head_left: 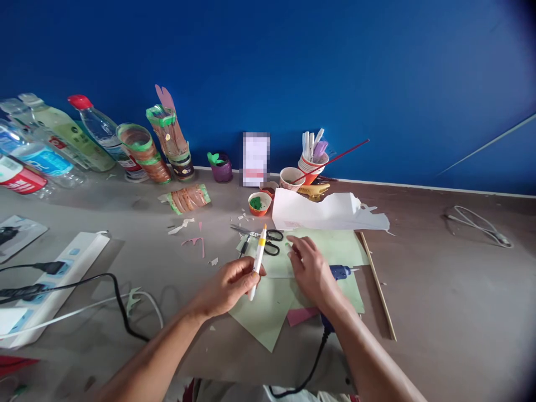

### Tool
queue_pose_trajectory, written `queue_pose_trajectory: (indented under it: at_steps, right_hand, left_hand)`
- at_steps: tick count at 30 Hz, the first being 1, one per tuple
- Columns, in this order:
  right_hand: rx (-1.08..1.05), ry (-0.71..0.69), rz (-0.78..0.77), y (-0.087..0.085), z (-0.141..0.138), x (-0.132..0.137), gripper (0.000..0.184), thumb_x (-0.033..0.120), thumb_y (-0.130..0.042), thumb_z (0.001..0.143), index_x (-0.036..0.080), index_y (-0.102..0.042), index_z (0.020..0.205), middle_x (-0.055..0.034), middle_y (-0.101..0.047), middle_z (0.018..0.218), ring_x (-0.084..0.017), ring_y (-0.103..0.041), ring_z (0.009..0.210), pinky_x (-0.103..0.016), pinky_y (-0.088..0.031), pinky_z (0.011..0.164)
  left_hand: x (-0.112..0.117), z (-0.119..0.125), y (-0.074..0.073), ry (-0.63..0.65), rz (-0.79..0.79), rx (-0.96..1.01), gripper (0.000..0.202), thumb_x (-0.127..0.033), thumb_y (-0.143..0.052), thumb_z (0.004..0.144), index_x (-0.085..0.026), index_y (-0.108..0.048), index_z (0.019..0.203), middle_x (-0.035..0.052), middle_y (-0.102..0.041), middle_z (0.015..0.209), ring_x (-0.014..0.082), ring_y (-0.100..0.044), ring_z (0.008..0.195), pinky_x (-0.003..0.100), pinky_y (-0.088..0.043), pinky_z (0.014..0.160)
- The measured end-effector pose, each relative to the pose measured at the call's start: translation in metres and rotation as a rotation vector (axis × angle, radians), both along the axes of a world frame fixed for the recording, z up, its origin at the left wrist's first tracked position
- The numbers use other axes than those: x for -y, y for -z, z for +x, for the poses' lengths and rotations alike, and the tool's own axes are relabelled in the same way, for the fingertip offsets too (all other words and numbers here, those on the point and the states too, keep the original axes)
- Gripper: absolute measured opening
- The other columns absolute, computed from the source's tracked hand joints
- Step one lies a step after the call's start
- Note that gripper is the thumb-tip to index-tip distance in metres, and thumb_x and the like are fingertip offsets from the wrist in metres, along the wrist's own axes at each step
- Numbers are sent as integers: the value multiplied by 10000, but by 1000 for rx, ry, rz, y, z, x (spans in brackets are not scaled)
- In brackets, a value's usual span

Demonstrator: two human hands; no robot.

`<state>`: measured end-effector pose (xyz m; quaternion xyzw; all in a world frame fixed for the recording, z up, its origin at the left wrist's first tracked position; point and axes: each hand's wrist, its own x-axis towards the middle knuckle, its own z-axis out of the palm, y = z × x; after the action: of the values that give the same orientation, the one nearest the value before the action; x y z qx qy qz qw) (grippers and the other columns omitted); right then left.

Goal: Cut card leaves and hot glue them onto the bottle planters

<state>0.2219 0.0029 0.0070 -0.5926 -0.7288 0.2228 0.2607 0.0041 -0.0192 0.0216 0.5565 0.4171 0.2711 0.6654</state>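
Observation:
My left hand (229, 286) is closed around a white pen with a yellow band (258, 260), holding it upright over light green paper sheets (268, 312). My right hand (309, 268) rests on the green paper with its fingers curled down onto a small piece that I cannot make out. A blue glue gun (340, 272) lies just right of that hand, partly hidden under the wrist, and its black cord runs toward me. Black-handled scissors (268, 241) lie just beyond both hands.
A white torn paper sheet (326, 213) lies behind the green paper. Paper cups (292, 177), a cup of pens (311, 156), wrapped bottle crafts (170, 137) and plastic bottles (42, 151) line the blue wall. A power strip (54, 279) with cables sits left; a wooden stick (379, 287) right.

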Motion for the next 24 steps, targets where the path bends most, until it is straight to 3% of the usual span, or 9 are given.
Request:
queue_pose_trajectory:
  at_steps: [2, 4, 7, 12, 24]
  right_hand:
    - [-422, 80, -109, -5, 0, -1, 308, 231, -463, 906, 186, -610, 1174, -48, -601, 890, -185, -561, 789, -318, -441, 734]
    - [-917, 149, -261, -9, 0, -2, 243, 311, -578, 848, 206, -640, 1058, -2, -569, 779, -158, -539, 713, -291, -433, 687]
    - [-1293, 202, -405, -11, -2, -5, 232, 357, -695, 740, 194, -627, 890, 6, -572, 734, -134, -523, 635, -268, -407, 603]
    - [-1366, 212, -505, -12, -8, -4, 248, 357, -713, 734, 187, -609, 882, -5, -599, 737, -125, -521, 598, -254, -391, 555]
    - [-1386, 235, -530, -15, -13, 0, 270, 379, -730, 719, 179, -643, 878, -13, -614, 722, -123, -501, 578, -251, -392, 536]
  left_hand:
    - [0, 2, -3, 68, -8, -30, 322, -460, -513, 887, -149, -574, 944, -19, -464, 728, 114, -436, 650, 233, -359, 601]
    - [1, 5, -6, 139, -22, -62, 297, -442, -519, 876, -151, -565, 917, -26, -450, 716, 110, -425, 639, 228, -356, 594]
    - [3, 9, -11, 242, -36, -102, 253, -404, -521, 870, -153, -552, 891, -37, -433, 691, 104, -401, 624, 217, -337, 572]
    - [5, 9, -13, 352, -9, -157, 207, -351, -511, 873, -151, -566, 887, -43, -423, 687, 95, -356, 616, 208, -304, 551]
    - [4, 9, -9, 354, -1, -163, 247, -382, -475, 887, -157, -573, 915, -31, -428, 717, 106, -376, 648, 213, -311, 576]
